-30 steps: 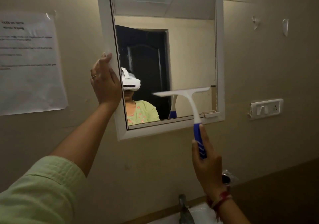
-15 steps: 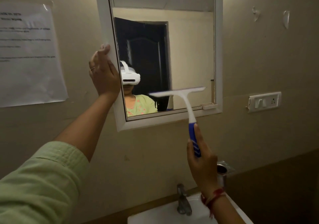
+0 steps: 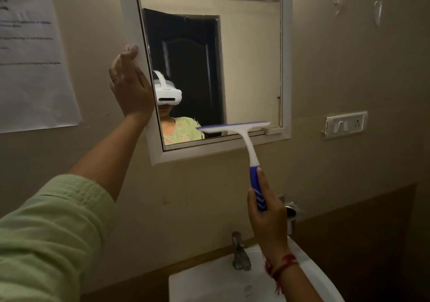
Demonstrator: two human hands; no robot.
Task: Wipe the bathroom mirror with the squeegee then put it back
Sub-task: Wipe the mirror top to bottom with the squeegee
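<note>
Head: right hand (image 3: 267,220) fingers wrap squeegee (image 3: 247,143) handle.

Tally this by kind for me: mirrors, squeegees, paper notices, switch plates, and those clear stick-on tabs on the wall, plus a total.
Mirror: 1
Squeegee: 1
Paper notice: 1
Switch plate: 1
Clear stick-on tabs: 2
Total: 6

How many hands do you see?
2. The left hand rests on the left edge of the mirror; the right hand grips the squeegee handle, below it.
</note>
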